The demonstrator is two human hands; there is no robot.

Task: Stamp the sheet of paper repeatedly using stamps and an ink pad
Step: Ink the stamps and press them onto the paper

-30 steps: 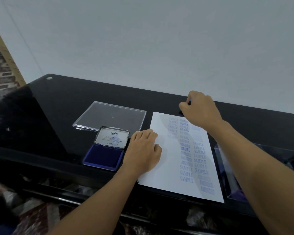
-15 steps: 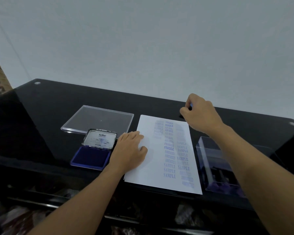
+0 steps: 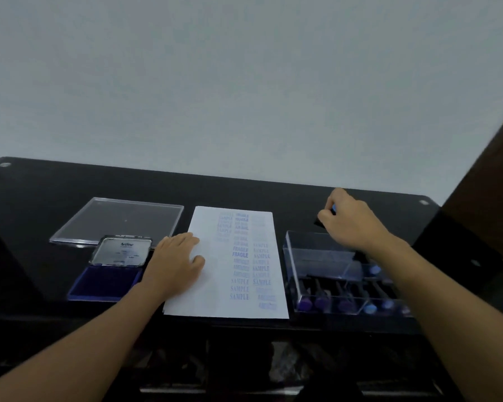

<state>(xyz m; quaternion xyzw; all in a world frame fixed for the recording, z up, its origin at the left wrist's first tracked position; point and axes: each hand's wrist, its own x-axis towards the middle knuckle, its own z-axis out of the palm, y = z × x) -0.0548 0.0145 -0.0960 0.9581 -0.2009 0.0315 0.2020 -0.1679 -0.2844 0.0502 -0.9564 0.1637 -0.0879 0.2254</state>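
Note:
A white sheet of paper [image 3: 212, 288] lies on the black table, printed with columns of blue FRAGILE and SAMPLE marks. My left hand [image 3: 176, 264] rests flat on the sheet's left edge. My right hand [image 3: 350, 224] is closed on a small black stamp [image 3: 321, 221] with a blue top, held above the far edge of a clear stamp box [image 3: 302, 256], to the right of the paper. The open blue ink pad [image 3: 105, 281], lid tilted up, sits left of my left hand.
The clear box holds several stamps with purple and blue ends [image 3: 346, 304]. A clear flat lid [image 3: 119, 220] lies behind the ink pad. The black table [image 3: 41, 192] meets a pale wall at the back. A dark panel [image 3: 491, 175] stands at the right.
My right hand has carried the stamp from the paper's top right corner rightward to above the stamp box. The camera has swung right and tilted up. My left hand stays on the paper.

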